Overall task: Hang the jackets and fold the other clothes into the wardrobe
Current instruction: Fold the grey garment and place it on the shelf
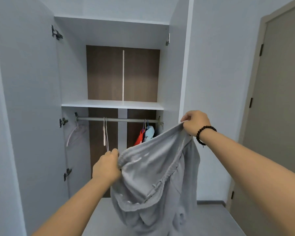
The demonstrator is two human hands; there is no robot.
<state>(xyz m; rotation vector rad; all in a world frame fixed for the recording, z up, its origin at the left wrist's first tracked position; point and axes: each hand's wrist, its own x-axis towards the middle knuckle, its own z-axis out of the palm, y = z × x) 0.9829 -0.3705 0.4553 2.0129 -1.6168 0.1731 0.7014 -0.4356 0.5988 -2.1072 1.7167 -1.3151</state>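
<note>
STEP: folding, likely just starting | GARMENT: grey sweatpants (153,181) held up by waistband before open wardrobe (112,104) | FINGERS: left hand (106,166) and right hand (196,122) both pinching waistband corners | NEXT: bring legs together, fold, place on shelf (92,105)

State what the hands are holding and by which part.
Both hands hold the grey sweatpants by the elastic waistband: left hand and right hand at opposite ends.
</note>
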